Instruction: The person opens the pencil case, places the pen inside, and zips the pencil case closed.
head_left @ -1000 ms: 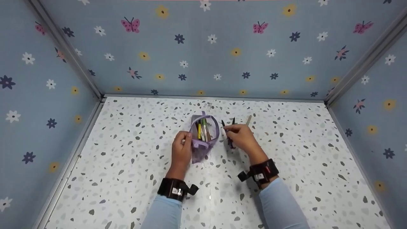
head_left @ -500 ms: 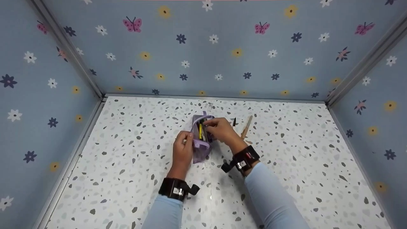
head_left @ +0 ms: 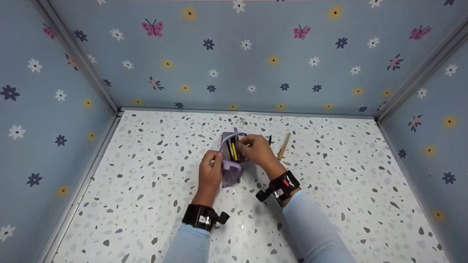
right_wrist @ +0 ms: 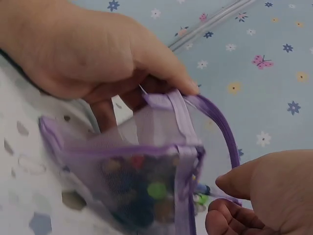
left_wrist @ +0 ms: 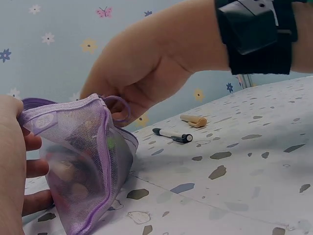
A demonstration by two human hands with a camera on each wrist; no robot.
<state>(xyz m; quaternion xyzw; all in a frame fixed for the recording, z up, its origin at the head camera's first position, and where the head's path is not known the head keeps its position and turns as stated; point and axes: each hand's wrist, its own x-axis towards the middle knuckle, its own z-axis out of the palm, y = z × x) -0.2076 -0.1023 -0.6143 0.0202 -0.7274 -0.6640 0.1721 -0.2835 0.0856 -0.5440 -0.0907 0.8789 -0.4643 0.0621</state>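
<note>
A purple mesh pencil pouch point(head_left: 231, 177) stands with its zipped mouth spread, in the middle of the table. My left hand point(head_left: 210, 171) grips its left rim, thumb on top, seen also in the right wrist view point(right_wrist: 93, 58). At the right rim, my right hand point(head_left: 257, 151) has thumb and curled fingers around the purple zip edge point(right_wrist: 227, 132); its fingertips are partly hidden. Inside, yellow pens point(head_left: 234, 151) lie among darker ones. On the table to the right of the pouch rest a white pen with black ends point(left_wrist: 172, 135) and a tan pen-like stick point(head_left: 283, 147).
The white speckled table point(head_left: 347, 190) runs back to blue flowered panels point(head_left: 252, 54), joined by grey metal strips at the edges and corners. Each wrist wears a black strapped camera, here the left one point(head_left: 200, 217) and the right one point(head_left: 284, 185).
My right hand carried dark pens from the table leftward into the pouch, then drew back slightly to its right rim. The pens inside shifted. My left hand stayed on the left rim.
</note>
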